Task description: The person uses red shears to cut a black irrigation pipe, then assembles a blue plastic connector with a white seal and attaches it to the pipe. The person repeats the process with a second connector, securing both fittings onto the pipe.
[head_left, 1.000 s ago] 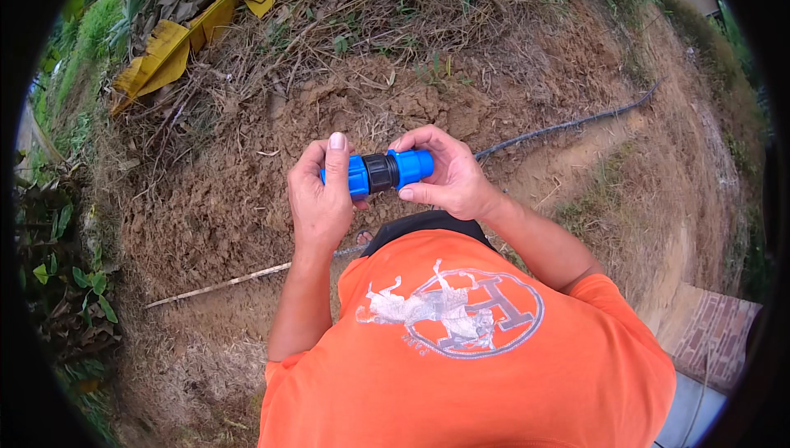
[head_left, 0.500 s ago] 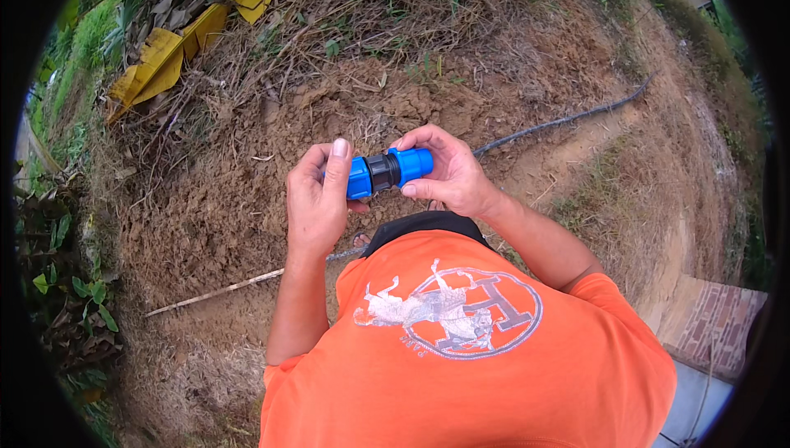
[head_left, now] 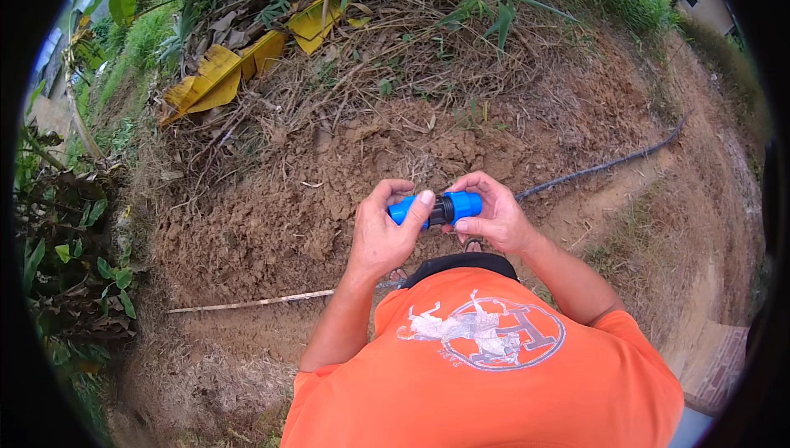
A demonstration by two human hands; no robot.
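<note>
Between my two hands is a pipe coupling [head_left: 442,210] with a black ribbed middle and a blue nut at each end. My left hand [head_left: 387,228] is closed round the left blue nut, its thumb lying across the top. My right hand [head_left: 501,216] grips the right blue nut [head_left: 466,204] between thumb and fingers. The coupling lies roughly level, in front of my waist and above the bare soil. Parts of both nuts are hidden by my fingers.
A dark pipe [head_left: 605,166] runs over the soil to the far right. A pale stick [head_left: 251,303] lies at the left. Yellow dried leaves [head_left: 220,78] and dry grass cover the bank ahead. Leafy plants [head_left: 107,279] stand at the left edge; brick-patterned paving [head_left: 724,366] lies lower right.
Both hands and the coupling sit further right and lower in the view, which has shifted as a whole. The right fingers have closed in further round their nut.
</note>
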